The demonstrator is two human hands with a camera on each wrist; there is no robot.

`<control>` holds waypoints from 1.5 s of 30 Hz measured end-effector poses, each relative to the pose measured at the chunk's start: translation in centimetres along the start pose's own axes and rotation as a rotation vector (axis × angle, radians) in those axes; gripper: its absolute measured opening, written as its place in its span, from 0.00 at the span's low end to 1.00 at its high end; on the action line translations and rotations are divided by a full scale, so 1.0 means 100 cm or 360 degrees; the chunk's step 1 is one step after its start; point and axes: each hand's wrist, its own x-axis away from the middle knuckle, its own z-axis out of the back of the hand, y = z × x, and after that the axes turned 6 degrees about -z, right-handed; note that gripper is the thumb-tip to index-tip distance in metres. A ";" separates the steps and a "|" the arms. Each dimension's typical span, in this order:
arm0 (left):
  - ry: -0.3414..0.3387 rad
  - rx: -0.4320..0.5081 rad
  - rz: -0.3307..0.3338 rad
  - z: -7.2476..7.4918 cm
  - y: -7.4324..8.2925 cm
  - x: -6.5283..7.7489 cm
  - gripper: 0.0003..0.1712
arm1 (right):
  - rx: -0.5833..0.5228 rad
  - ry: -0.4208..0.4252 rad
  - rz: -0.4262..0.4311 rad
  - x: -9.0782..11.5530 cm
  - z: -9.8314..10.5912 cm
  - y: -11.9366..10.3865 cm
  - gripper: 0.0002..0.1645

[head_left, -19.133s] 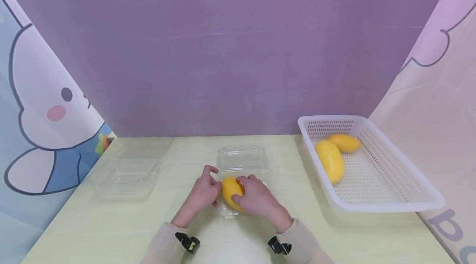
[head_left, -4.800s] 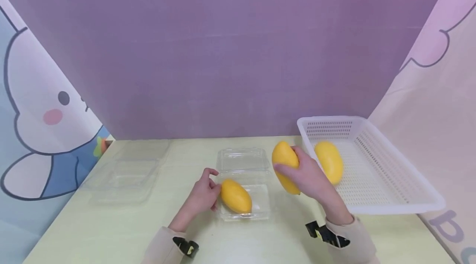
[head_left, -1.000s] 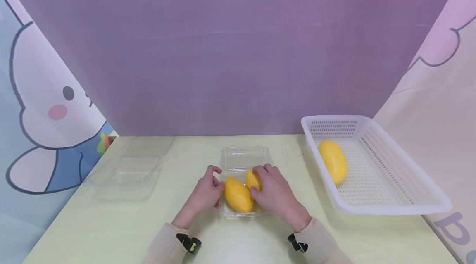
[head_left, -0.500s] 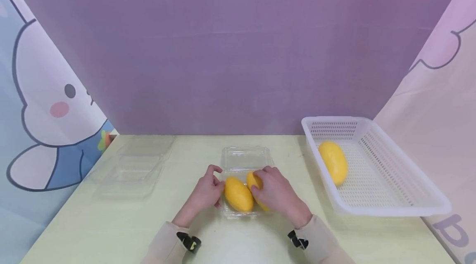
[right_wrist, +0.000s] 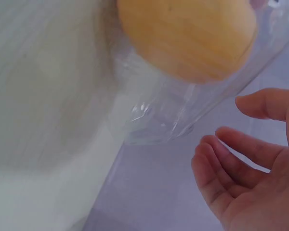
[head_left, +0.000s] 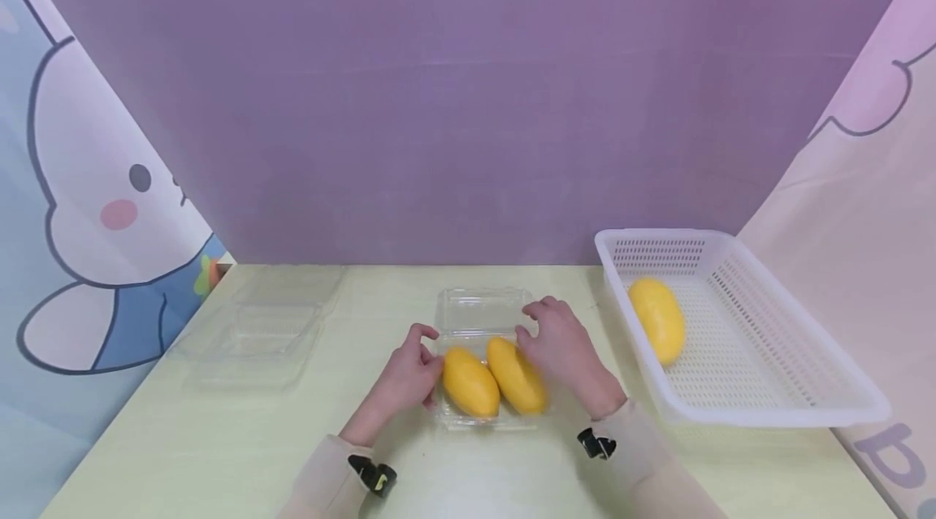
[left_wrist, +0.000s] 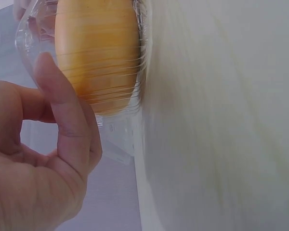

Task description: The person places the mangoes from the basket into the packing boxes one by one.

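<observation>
Since half a second ago, the right hand (head_left: 561,343) has let go of the right mango (head_left: 517,377) and moved slightly away; its fingers are relaxed and hold nothing. This mango lies in the clear container (head_left: 462,425), beside the left mango (head_left: 470,382), both slanted. The left hand (head_left: 405,377) has bent fingers at the container's left side; whether they pinch it, I cannot tell. For good placing, I think, one should steady the container lightly and withdraw without rolling the fruit.
</observation>
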 end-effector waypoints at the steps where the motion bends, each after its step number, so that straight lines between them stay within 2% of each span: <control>1: 0.0001 -0.0001 -0.0001 0.000 0.000 0.000 0.23 | -0.0014 0.0011 -0.0021 -0.002 0.001 0.002 0.22; 7: 0.0009 0.0001 -0.0014 0.000 0.000 0.000 0.22 | -0.0133 0.0023 -0.0182 -0.012 -0.004 0.018 0.26; 14: -0.0001 -0.0003 0.0000 0.000 -0.002 0.000 0.23 | -0.0246 -0.0074 -0.0358 -0.017 -0.011 0.032 0.31; 19: -0.0007 -0.0003 0.0009 0.000 -0.002 -0.001 0.23 | -0.0338 -0.0154 -0.0437 -0.017 -0.013 0.037 0.31; 28: -0.0001 0.0001 0.0018 0.000 0.000 0.000 0.23 | -0.0552 -0.0197 -0.0555 -0.016 -0.017 0.041 0.30; 33: 0.0001 0.0004 0.0021 0.000 0.000 0.001 0.22 | -0.0658 -0.0183 -0.0570 -0.015 -0.016 0.041 0.29; 45: -0.0010 -0.0041 0.0023 0.000 0.000 -0.001 0.23 | -0.0714 -0.0169 -0.0531 -0.014 -0.012 0.043 0.30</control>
